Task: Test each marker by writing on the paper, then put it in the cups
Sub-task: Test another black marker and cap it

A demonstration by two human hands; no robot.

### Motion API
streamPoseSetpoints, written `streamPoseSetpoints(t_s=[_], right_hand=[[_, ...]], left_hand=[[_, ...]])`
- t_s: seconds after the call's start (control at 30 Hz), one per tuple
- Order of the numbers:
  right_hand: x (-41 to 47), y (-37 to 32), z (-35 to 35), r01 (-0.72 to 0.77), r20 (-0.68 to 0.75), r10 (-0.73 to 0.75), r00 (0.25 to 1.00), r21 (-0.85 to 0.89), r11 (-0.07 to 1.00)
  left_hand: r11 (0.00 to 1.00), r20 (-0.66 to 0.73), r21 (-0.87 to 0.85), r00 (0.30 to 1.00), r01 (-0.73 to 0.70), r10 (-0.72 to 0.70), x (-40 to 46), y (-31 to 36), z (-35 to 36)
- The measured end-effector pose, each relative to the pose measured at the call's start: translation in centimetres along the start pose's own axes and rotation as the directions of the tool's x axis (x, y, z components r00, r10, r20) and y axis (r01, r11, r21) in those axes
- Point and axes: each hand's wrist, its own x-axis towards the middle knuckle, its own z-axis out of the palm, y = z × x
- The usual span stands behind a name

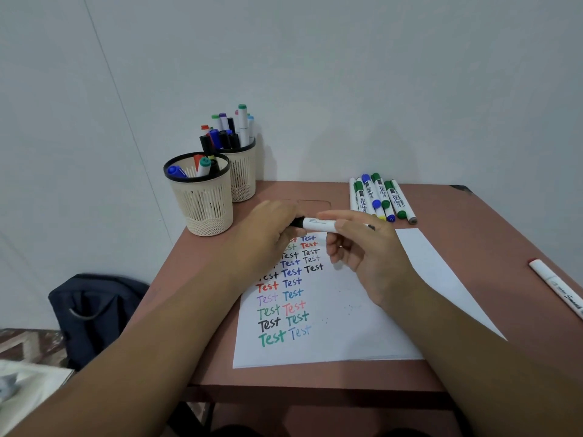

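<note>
**Black marker held crosswise between both hands above the paper**

At about ten o'clock from the hands stand two mesh cups: the near cup holds a few markers, and the far cup, touching it behind, is packed with more.

The left hand is curled around the black cap end of the black marker, its fingers wrapped over the cap so that the cap itself is mostly hidden. The marker's long axis runs almost level, from nine o'clock to three o'clock, across the top of the paper. The right hand pinches the white barrel between thumb and fingers at the other end. Whether the cap is seated or already loosened cannot be told.

By judgement, the coming move turns on that axis: the hands would pull apart along it to free the cap, or push together to seat it. After that the left hand is the nearer one to the cups, while the right hand sits over the blank area beside the columns of the word "Test".

At one o'clock a row of whiteboard markers lies on the counter, untested by the look of it. At three o'clock a single red-capped marker lies near the counter's right edge.
</note>
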Motion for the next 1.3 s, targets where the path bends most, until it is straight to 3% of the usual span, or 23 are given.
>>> streamPoseSetpoints(t_s=[0.1,0.2,0.33,0.43,0.6,0.73,0.93,1.07,1.3], right_hand=[[-0.1,-0.1,0.0,-0.022,-0.022,0.022,1.000,-0.004,1.000],[-0.1,-0.3,0.0,-0.040,-0.064,0.041,0.997,0.007,0.999],[-0.1,-0.2,0.3,-0.062,-0.110,0.048,0.993,-0.125,0.990],[0.1,0.3,0.9,-0.045,-0.066,0.027,0.997,-0.299,0.953],[0.5,-0.8,1.9,0.079,0.064,-0.049,0.997,-0.653,0.753],[1.3,-3.7,3.0,0.212,0.191,-0.099,0.977,-0.781,0.588],[5.9,-8.2,5.5,0.363,0.267,-0.252,0.930,-0.771,0.523],[8.6,-10.2,7.9,0.420,0.285,-0.314,0.906,-0.703,0.573],[13.7,-10.0,11.0,0.424,0.177,-0.400,0.899,-0.575,0.700]], left_hand=[[0.989,0.015,-0.072,0.991,0.131,-0.130,-0.9,-0.5,0.1],[0.950,0.092,0.012,0.945,0.313,-0.313,-1.6,-1.5,0.1],[0.932,0.131,0.195,0.933,0.306,-0.334,-1.8,-2.3,0.2],[0.934,0.152,0.218,0.935,0.284,-0.320,-2.0,-2.2,0.4],[0.935,0.148,0.189,0.932,0.301,-0.330,-2.3,-1.9,0.1],[0.937,0.152,0.173,0.932,0.302,-0.328,-2.4,-1.7,-0.2],[0.938,0.175,0.118,0.923,0.325,-0.342,-2.2,-2.0,-0.2],[0.932,0.182,0.090,0.914,0.351,-0.361,-2.2,-2.0,-0.4],[0.928,0.160,0.033,0.915,0.370,-0.370,-2.3,-2.0,-0.5]])
